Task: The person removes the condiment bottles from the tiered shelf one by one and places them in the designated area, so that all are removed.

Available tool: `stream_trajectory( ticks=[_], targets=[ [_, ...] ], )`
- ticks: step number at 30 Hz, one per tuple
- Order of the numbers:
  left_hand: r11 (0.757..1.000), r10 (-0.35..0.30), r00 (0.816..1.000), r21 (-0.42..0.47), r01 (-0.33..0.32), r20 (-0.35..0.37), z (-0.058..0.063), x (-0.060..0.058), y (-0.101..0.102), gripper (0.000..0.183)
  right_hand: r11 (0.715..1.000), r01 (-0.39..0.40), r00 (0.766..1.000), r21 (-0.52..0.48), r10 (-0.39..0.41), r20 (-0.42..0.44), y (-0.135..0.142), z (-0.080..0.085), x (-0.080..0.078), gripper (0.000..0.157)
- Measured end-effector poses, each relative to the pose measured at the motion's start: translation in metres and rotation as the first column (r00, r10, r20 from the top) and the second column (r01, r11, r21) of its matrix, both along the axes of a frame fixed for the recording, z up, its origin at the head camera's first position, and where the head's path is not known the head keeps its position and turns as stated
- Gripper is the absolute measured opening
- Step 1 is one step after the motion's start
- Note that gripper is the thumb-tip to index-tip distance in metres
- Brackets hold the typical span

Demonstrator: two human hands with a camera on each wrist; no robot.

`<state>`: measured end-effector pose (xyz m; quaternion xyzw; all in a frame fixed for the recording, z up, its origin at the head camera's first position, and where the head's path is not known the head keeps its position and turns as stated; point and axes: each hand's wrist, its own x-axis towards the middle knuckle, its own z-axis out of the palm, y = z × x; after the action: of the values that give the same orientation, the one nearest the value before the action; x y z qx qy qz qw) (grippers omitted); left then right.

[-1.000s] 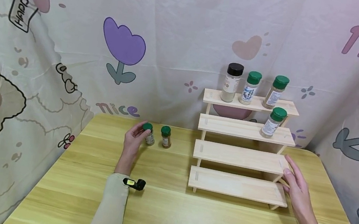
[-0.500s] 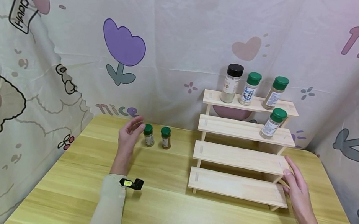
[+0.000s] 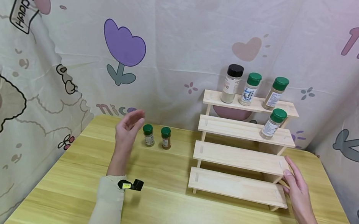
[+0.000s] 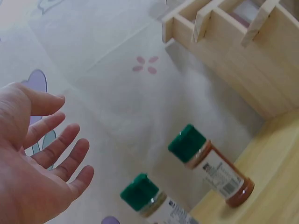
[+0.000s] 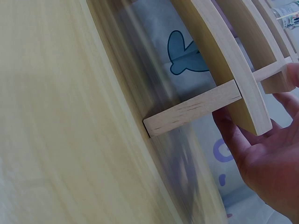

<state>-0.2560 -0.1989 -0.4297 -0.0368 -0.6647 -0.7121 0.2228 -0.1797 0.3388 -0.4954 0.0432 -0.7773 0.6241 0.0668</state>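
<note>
My left hand (image 3: 126,131), empty with fingers spread loosely, is raised just left of two small green-capped spice jars. The nearer jar (image 3: 149,136) and the one with reddish-brown contents (image 3: 166,138) stand upright on the table, apart from the hand. In the left wrist view, a gap separates my fingertips (image 4: 84,144) from the jar caps. My right hand (image 3: 298,188) holds the right end of a four-tier wooden shelf rack (image 3: 242,157) at its lower tiers. Some of its fingers pass behind the wood and are partly hidden, as the right wrist view shows.
A black-capped jar (image 3: 231,85) and two green-capped jars stand on the top tier. One more green-capped jar (image 3: 272,125) is at the right of the second tier. A printed cloth (image 3: 184,31) hangs behind the wooden table (image 3: 164,214).
My left hand has let go of the left jar and drawn back to the left and up, its fingers opening. The jar stays standing. The right hand has kept its place on the rack.
</note>
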Motion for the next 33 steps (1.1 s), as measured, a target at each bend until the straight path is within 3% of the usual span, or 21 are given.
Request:
stream_trajectory(
  ticks=[13,33],
  targets=[
    [0.991,-0.131,0.99,-0.02,0.13,-0.057,0.013,0.009,0.02,0.032,1.0,0.0,1.0,0.014,0.0,0.013,0.0,0.001,0.0,0.055],
    [0.959,-0.284,0.957,-0.046,0.281,-0.066,0.012,0.013,0.063,0.028,1.0,-0.004,1.0,-0.012,0.004,0.005,0.0,0.0,0.0,0.055]
  ],
)
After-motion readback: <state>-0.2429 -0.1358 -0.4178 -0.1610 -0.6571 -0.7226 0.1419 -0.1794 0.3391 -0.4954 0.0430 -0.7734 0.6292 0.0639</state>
